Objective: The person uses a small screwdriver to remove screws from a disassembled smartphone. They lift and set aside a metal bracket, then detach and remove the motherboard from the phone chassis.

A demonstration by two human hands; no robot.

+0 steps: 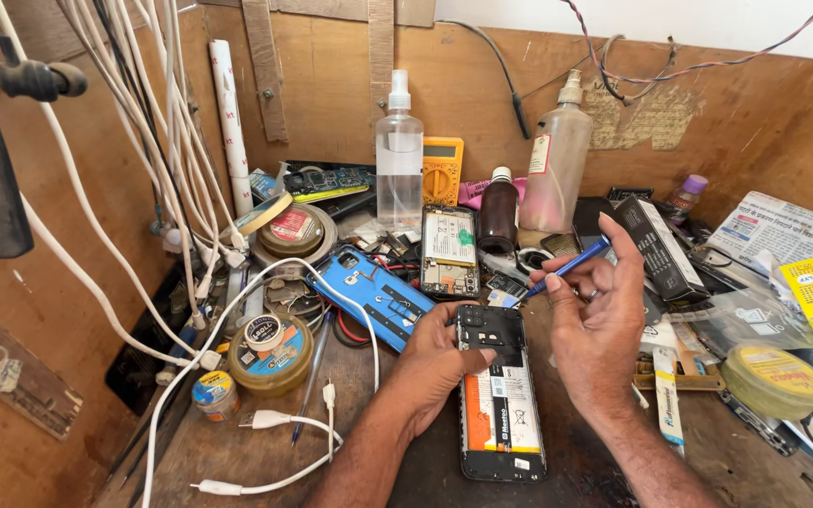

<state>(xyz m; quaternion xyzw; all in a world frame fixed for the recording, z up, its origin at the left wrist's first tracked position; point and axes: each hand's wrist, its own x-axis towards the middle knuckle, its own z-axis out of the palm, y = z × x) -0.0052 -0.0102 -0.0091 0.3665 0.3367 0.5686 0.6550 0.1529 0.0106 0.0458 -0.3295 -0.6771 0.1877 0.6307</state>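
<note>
An opened phone [499,395] lies back-up on the wooden bench, its battery and black inner frame exposed. My left hand [435,362] grips its upper left edge, thumb resting on the black frame near the camera end. My right hand [597,315] hovers just right of the phone's top, raised off the bench, holding a thin blue tool [571,263] between thumb and fingers, its tip pointing left and down.
A blue phone back cover [378,296] and a second opened phone [450,249] lie behind. A clear spray bottle [399,155], brown bottle [498,212], yellow multimeter [442,169], tape rolls [270,353], white cables [265,419] and boxes [656,245] crowd the bench.
</note>
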